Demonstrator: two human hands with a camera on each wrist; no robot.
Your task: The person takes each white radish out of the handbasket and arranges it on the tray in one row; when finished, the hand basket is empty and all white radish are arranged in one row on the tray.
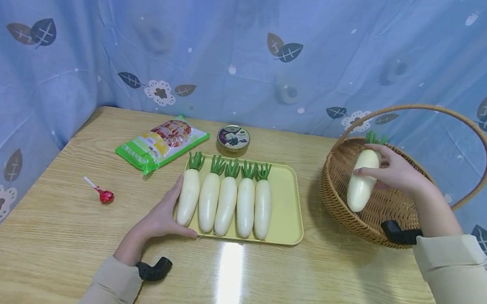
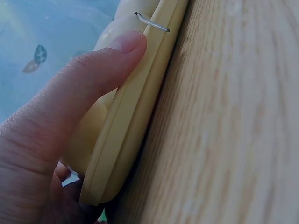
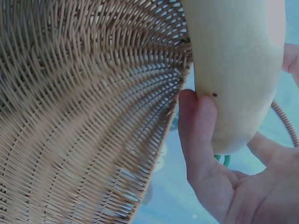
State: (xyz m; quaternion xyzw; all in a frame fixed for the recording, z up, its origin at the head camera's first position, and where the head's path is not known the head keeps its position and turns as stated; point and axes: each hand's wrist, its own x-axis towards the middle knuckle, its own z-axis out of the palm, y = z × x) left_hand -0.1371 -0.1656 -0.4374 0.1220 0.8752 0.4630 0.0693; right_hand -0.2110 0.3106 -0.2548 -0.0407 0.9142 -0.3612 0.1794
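My right hand (image 1: 395, 170) grips a white radish (image 1: 361, 186) with green leaf stubs, thumb on one side and fingers on the other. It holds the radish over the opening of a brown wicker basket (image 1: 330, 193) with a tall hooped handle. In the right wrist view the radish (image 3: 238, 70) hangs beside the woven wall. At the left front corner of a yellow tray (image 1: 289, 201), my left hand (image 1: 158, 220) holds the rim, its thumb (image 2: 119, 51) along the front edge. Several similar radishes (image 1: 226, 204) lie side by side in the tray, leaves toward the back.
Behind the tray stand a green-and-white food packet (image 1: 161, 143) and a round tin (image 1: 233, 138). A red lollipop (image 1: 105, 196) lies on the wooden table (image 1: 52, 231) at the left. Blue patterned curtains (image 1: 237, 37) surround the table's back and sides.
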